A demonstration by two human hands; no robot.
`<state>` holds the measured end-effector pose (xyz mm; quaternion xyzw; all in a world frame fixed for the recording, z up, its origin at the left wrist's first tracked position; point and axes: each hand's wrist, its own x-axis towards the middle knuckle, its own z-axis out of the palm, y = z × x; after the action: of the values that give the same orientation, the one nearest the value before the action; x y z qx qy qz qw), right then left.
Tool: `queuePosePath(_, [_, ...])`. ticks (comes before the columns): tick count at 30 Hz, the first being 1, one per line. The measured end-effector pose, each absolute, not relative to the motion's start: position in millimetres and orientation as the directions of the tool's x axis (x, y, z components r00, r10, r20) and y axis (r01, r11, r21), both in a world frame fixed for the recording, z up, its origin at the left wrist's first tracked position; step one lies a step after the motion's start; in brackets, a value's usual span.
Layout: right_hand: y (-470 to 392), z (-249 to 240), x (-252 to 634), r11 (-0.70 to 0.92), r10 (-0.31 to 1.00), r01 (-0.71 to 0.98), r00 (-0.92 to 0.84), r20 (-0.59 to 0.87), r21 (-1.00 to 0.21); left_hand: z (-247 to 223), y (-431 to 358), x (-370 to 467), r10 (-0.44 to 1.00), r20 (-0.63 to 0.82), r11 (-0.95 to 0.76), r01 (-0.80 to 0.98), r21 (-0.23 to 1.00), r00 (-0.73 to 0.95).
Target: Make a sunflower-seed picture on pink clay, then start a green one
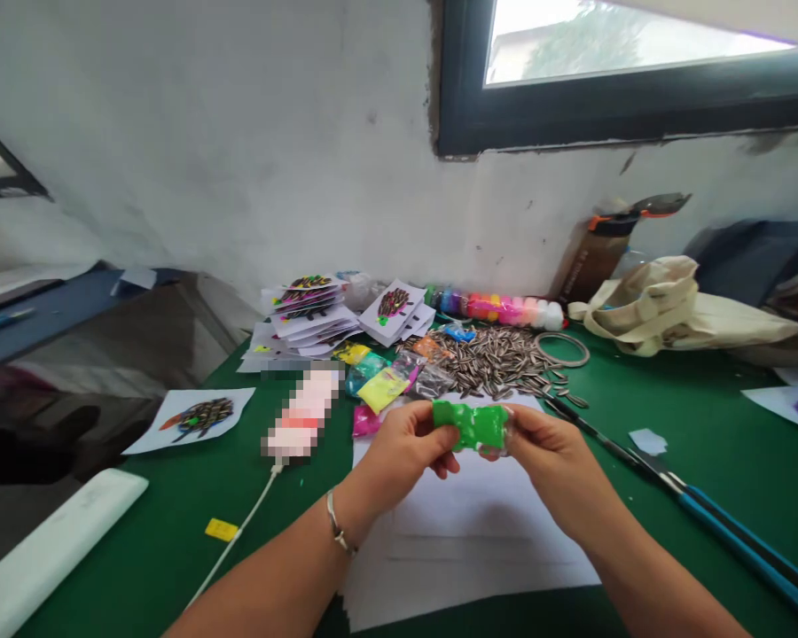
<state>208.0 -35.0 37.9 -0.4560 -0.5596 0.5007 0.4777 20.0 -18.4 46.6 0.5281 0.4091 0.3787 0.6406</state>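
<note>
A small clear packet of green clay (469, 425) is held up between my two hands, above white paper sheets (465, 549). My left hand (405, 447), with a silver bracelet at the wrist, pinches the packet's left part with thumb and fingers. At the packet's right end, my right hand (549, 452) grips the clear wrapping. Just beyond lie a yellow packet (382, 388), a magenta packet (367, 420) and a heap of striped sunflower seeds (505, 354).
Stacked seed-picture cards (309, 315) stand at the back left, beside a row of colourful tubs (498, 308). A tape ring (562, 350), bottle (591, 252) and cloth bag (665, 310) are at right. Blue-handled scissors (724, 532) lie right; a cable (239, 532) crosses the left.
</note>
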Motion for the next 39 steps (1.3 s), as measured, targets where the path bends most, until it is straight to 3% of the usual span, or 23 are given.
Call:
queuePosePath(11, [-37.0, 45.8, 198.2, 0.088, 0.987, -0.003, -0.133, 0.088, -0.996, 52.5, -19.9, 18.7, 0.951, -0.040, 0.017, 0.075, 0.997, 0.308])
queuePosePath(19, [-36.1, 46.5, 204.2, 0.105, 0.987, 0.001, -0.124, 0.104, -0.995, 45.6, -14.3, 13.8, 0.866, -0.164, 0.262, -0.148, 0.954, 0.473])
queuePosePath(26, [-38.9, 42.1, 201.6, 0.165, 0.977, 0.118, -0.155, 0.146, -0.979, 43.6, -12.6, 15.1, 0.880, -0.260, 0.323, -0.097, 0.942, 0.398])
queuePosePath(32, [-38.6, 38.3, 201.8, 0.208, 0.974, 0.211, -0.135, 0.183, -0.955, 48.0, -14.6, 17.4, 0.911, -0.209, 0.248, -0.068, 0.966, 0.355])
queuePosePath(39, [-43.2, 46.2, 196.6, 0.183, 0.968, 0.165, -0.201, 0.149, -0.969, 49.8, -17.3, 17.8, 0.947, -0.129, 0.103, 0.105, 0.989, 0.295])
